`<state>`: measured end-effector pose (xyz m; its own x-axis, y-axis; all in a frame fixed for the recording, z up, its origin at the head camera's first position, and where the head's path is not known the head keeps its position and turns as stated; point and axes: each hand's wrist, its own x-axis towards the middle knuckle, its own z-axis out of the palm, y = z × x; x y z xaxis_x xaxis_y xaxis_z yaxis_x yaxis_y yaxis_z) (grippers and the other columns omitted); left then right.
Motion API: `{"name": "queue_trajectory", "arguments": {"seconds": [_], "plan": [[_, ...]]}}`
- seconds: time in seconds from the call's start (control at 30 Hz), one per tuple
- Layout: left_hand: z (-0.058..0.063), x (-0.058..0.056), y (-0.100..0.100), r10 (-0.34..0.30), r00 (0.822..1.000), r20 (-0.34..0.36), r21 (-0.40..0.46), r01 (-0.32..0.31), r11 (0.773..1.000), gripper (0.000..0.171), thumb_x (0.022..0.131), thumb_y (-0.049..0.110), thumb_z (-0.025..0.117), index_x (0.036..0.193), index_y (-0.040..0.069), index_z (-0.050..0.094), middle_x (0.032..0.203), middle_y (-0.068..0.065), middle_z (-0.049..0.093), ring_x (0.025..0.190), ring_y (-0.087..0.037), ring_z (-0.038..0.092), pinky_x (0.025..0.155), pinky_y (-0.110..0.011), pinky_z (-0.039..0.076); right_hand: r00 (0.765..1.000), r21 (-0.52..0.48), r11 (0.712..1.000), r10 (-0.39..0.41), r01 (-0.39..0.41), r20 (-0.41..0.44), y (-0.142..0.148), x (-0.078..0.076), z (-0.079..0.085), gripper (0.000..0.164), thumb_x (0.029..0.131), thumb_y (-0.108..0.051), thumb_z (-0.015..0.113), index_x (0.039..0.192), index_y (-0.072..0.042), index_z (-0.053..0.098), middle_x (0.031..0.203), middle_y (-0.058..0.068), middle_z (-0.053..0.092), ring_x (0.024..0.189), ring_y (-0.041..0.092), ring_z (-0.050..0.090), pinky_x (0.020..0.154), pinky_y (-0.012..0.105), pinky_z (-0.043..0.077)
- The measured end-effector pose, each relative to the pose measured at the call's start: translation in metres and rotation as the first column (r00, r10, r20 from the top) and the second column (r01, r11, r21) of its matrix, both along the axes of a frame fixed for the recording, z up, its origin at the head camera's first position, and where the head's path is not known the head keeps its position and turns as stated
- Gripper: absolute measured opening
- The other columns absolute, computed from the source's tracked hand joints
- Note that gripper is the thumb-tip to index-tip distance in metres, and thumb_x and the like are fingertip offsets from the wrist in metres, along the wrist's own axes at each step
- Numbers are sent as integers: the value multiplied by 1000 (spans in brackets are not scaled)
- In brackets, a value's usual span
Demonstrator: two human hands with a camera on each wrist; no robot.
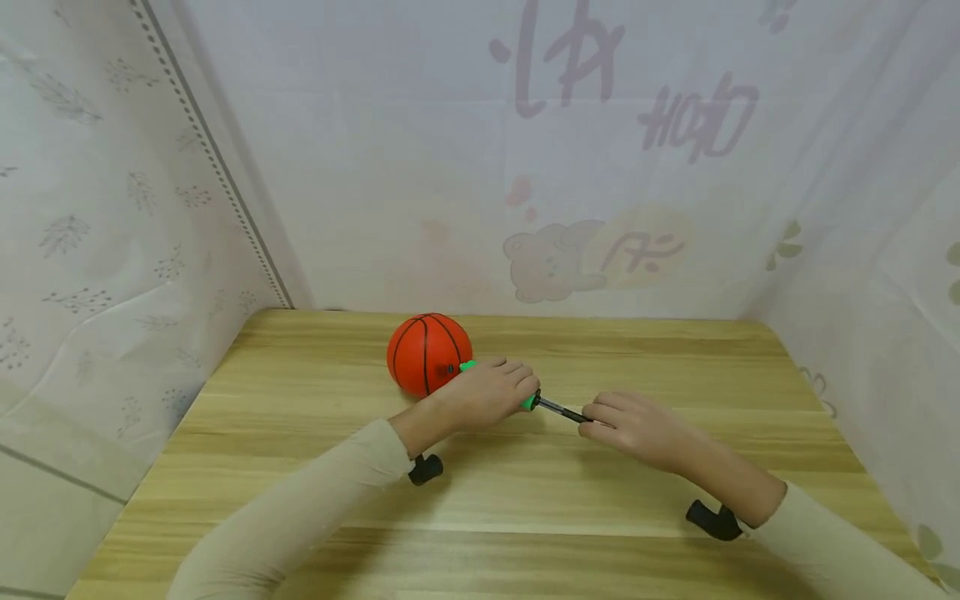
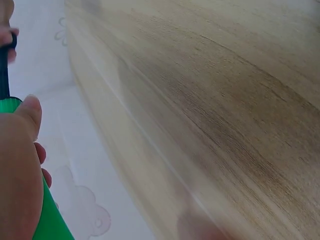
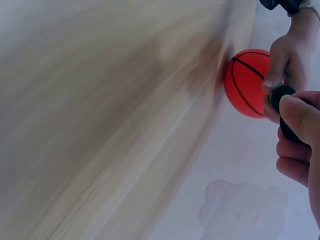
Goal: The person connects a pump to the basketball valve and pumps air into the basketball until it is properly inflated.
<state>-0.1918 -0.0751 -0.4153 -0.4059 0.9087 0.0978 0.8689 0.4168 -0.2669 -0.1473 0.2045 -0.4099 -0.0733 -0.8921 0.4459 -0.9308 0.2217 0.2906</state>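
Observation:
An orange-red toy basketball [image 1: 420, 354] with black lines sits toward the back of the table, left of centre. Beside it my left hand [image 1: 489, 395] grips the green barrel of a ball pump [image 1: 531, 402]. The pump's green far end points at a small dark spot on the ball's side; whether it enters the ball I cannot tell. A dark rod [image 1: 558, 408] stands out of the barrel's other end. My right hand [image 1: 636, 425] holds the pump's black handle, which its fingers mostly hide in the head view. In the right wrist view the thumb presses along the handle [image 3: 290, 131].
The wood-grain table [image 1: 495, 542] lies under both arms. Printed cloth [image 1: 420, 167] hangs behind it and along both sides. A black camera mount [image 1: 426, 470] sits at the left wrist and another black mount [image 1: 712, 521] at the right.

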Motion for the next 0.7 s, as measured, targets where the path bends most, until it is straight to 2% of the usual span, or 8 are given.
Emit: {"name": "queue_trajectory", "arguments": {"seconds": [0.33, 0.7], "plan": [[2, 1, -5, -14, 1000, 17, -3, 15, 1000, 25, 108, 35, 51, 118, 12, 55, 115, 3, 61, 107, -12, 56, 94, -25, 46, 998, 15, 999, -27, 28, -54, 30, 20, 4, 43, 113, -10, 29, 99, -8, 69, 95, 5, 70, 84, 18, 65, 72, 30, 56], [2, -1, 1, 8, 1000, 24, 1, -8, 1000, 25, 106, 34, 55, 114, 11, 54, 109, 2, 59, 101, -13, 55, 92, -26, 46, 998, 23, 1000, -10, 11, -59, 15, 5, 6, 39, 113, -10, 31, 100, -7, 68, 96, 4, 68, 84, 18, 62, 72, 29, 55]]}}
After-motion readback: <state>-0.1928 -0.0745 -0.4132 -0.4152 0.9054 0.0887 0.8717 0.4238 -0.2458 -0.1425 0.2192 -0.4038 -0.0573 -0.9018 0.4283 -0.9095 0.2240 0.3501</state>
